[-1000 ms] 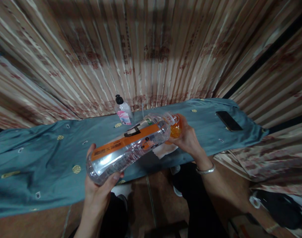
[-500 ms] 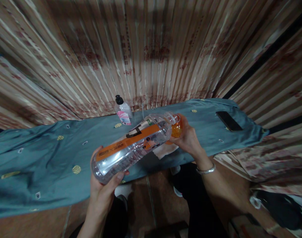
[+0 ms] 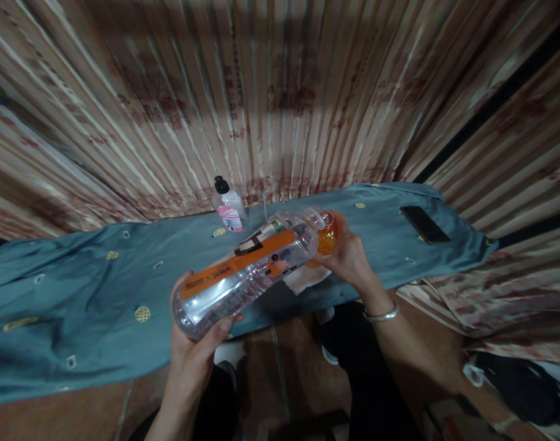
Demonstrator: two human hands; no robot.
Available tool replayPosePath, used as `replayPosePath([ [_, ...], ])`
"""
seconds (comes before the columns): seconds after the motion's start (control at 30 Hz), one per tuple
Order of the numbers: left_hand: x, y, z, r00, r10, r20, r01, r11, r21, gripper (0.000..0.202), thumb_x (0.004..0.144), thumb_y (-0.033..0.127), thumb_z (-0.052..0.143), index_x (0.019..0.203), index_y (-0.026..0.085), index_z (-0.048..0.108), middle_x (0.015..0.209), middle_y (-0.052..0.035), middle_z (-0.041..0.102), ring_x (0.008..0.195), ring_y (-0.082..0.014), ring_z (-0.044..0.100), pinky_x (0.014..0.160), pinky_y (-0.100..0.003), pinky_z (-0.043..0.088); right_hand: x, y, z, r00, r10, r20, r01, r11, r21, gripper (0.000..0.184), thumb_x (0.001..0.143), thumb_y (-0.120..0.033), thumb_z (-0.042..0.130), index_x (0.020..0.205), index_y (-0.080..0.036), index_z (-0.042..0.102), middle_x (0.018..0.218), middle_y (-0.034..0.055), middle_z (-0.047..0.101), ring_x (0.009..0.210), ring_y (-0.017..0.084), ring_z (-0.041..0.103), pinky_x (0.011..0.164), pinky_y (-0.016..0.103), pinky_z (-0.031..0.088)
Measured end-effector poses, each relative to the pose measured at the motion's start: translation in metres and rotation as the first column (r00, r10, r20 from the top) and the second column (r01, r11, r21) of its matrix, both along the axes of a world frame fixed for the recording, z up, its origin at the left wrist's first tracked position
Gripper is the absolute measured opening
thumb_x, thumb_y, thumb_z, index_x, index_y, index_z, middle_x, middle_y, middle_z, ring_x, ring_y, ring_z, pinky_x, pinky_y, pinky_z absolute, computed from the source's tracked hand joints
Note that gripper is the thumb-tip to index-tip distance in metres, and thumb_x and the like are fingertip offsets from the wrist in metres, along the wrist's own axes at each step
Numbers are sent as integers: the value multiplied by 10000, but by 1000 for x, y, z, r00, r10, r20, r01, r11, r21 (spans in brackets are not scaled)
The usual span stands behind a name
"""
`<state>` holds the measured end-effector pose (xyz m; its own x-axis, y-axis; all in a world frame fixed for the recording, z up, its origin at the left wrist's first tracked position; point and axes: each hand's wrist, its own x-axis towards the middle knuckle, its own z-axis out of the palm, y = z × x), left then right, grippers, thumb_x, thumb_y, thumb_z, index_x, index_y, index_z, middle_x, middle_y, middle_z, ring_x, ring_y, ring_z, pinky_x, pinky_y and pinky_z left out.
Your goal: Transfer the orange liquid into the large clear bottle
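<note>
My left hand [image 3: 194, 352] is wrapped round the base of a large clear plastic bottle [image 3: 256, 275] with an orange label. The bottle is tilted, its neck pointing to the right and away from me. At its mouth, my right hand [image 3: 352, 257] grips a small see-through orange container [image 3: 327, 240], with fingers closed around its far side. The bottle's neck and the container overlap, and I cannot tell exactly how they meet. Below the neck, a white tissue [image 3: 306, 280] lies partly hidden on the cloth.
A clear pump bottle [image 3: 230, 211] with a black top and pink label stands at the back of the teal cloth-covered surface [image 3: 96, 288]. A black phone [image 3: 424, 225] lies at the right. Pleated curtains [image 3: 270, 110] hang behind. A dark bag [image 3: 521, 389] is low at the right.
My left hand and the bottle's base have shifted very slightly to the right. My right hand and the orange container look almost unmoved.
</note>
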<state>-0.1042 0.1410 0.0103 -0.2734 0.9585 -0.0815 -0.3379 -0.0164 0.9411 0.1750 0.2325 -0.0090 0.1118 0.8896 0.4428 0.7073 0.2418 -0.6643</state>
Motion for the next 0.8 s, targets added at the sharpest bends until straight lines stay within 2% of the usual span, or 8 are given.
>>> replayPosePath([
  [0.2, -5, 2, -5, 999, -34, -14, 34, 999, 30, 878, 599, 257, 965, 1368, 313, 545, 1236, -65, 692, 804, -213, 764, 670, -326, 674, -1, 1, -2, 999, -12, 35, 11, 1000, 12, 821, 710, -464, 790, 1407, -172, 466, 1213, 151, 772, 1019, 332, 779, 825, 436, 640],
  [0.33, 0, 2, -2, 1000, 5, 28, -5, 1000, 20, 878, 580, 249, 975, 1353, 312, 565, 1248, -60, 689, 842, -217, 766, 675, -313, 677, -2, 1, -3, 999, -26, 45, 26, 1000, -2, 835, 703, -435, 789, 1416, -161, 450, 1204, 160, 773, 1014, 338, 780, 833, 446, 643],
  [0.43, 4, 2, -1, 998, 14, 63, -13, 1000, -4, 886, 552, 245, 983, 1338, 314, 580, 1239, -48, 699, 875, -227, 761, 659, -314, 676, -3, 1, -2, 998, -28, 50, 28, 1000, -2, 844, 705, -445, 789, 1416, -153, 441, 1204, 167, 772, 1018, 348, 780, 835, 454, 644],
  [0.63, 8, 3, -4, 996, 13, 84, -12, 1000, -15, 849, 566, 258, 972, 1331, 312, 606, 1140, -11, 752, 790, -186, 740, 634, -277, 644, -5, 0, 1, 998, -26, 61, 24, 999, 29, 808, 738, -491, 778, 1405, -174, 450, 1198, 148, 776, 1012, 331, 784, 847, 441, 641],
  [0.8, 11, 6, -8, 992, 36, 119, -30, 998, -54, 718, 554, 283, 986, 1197, 301, 667, 1045, 9, 763, 792, -184, 730, 607, -257, 630, -8, 0, 1, 998, -38, 43, 37, 999, 38, 802, 742, -484, 782, 1411, -187, 454, 1165, 135, 786, 970, 324, 793, 819, 421, 640],
])
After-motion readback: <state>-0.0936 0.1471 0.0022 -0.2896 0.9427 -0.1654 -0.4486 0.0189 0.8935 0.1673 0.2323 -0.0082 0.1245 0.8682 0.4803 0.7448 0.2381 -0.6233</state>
